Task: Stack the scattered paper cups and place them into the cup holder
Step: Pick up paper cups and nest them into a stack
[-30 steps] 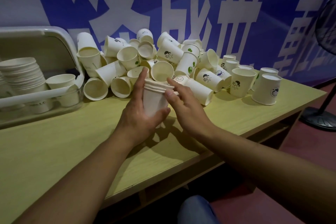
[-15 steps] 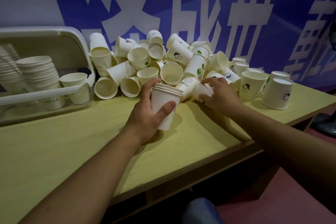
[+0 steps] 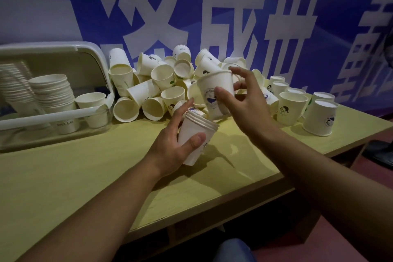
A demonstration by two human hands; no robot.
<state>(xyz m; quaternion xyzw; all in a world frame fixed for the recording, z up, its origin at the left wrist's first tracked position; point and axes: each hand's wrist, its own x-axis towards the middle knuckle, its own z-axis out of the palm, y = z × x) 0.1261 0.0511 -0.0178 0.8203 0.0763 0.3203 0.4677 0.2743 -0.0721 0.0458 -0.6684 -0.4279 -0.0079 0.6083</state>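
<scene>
Left hand (image 3: 170, 147) grips a short stack (image 3: 196, 134) of nested cups, thumb across the front, tilted with the rims pointing up and right, above the table (image 3: 63, 176). Right hand (image 3: 244, 102) pinches a single cup (image 3: 217, 93) between thumb and fingers, upright, just above and right of the stack, not touching it. Behind both lies the pile (image 3: 159, 83) of loose cups. At far left the holder (image 3: 53, 117) already contains stacked cups.
</scene>
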